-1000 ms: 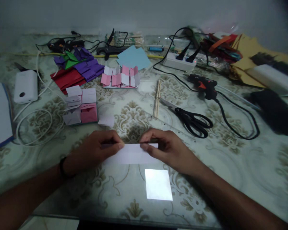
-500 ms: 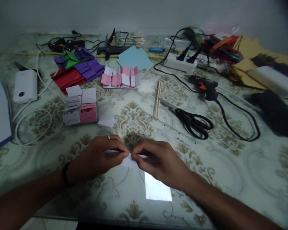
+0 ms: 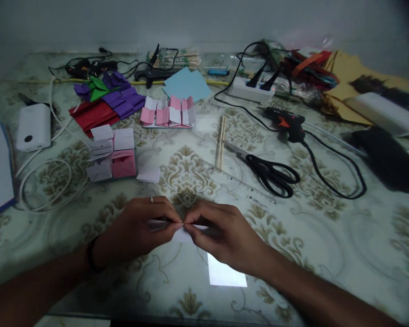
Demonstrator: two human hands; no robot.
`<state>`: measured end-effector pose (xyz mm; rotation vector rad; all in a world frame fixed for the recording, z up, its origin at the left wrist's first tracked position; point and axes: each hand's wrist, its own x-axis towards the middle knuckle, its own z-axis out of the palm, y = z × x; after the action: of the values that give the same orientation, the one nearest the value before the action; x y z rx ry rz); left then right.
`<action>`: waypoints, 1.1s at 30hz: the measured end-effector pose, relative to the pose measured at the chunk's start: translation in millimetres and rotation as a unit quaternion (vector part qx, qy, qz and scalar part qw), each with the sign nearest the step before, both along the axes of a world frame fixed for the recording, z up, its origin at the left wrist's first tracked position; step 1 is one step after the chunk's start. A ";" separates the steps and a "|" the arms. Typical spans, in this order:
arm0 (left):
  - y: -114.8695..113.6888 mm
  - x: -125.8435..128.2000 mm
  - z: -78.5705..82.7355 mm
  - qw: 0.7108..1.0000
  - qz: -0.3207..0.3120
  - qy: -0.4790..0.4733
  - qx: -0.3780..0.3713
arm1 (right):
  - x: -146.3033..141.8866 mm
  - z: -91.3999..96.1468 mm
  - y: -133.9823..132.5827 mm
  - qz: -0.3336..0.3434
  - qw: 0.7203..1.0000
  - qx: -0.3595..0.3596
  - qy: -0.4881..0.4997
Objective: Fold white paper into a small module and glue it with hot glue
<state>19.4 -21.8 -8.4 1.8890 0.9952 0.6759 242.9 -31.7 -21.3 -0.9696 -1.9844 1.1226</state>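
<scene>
My left hand (image 3: 146, 222), with a ring and a dark wristband, pinches the upper edge of a white piece of paper (image 3: 182, 235). From the other side my right hand (image 3: 225, 229) pinches the same edge, and the fingertips of both hands meet at the middle. Much of this paper is hidden behind the fingers. Below my right hand a bright white rectangle of paper (image 3: 227, 271) lies on the patterned tabletop. Farther back on the left, a small folded white paper (image 3: 148, 174) sits beside a block of pink and white folded papers (image 3: 124, 159).
Scissors (image 3: 271, 175), a clear ruler (image 3: 240, 182) and thin wooden sticks (image 3: 221, 143) lie ahead of my right hand. A glue gun (image 3: 289, 122) with its cord is at right. Light-blue sheets (image 3: 189, 85) and red folded paper (image 3: 92, 116) lie behind; a white cable (image 3: 46, 209) loops at left.
My fingertips have come together at the middle of the paper's edge, where a small gap showed before. The whole view has shifted slightly.
</scene>
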 end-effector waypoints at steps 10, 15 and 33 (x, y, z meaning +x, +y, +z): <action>-2.0 -1.8 -6.5 1.000 -0.017 -0.016 0.013 | -0.4 0.5 -0.4 0.008 0.999 0.023 0.035; -0.7 -3.5 -4.9 0.999 -0.022 -0.032 0.035 | 2.9 0.9 2.5 0.023 0.998 0.053 0.037; 14.6 -12.7 -6.9 0.995 -0.001 0.014 0.099 | 20.0 5.4 19.9 -0.033 0.993 0.115 -0.008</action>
<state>6.7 -7.3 -15.3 2.0752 0.9736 0.7739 262.9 -11.8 -15.9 -0.9183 -2.0261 0.8311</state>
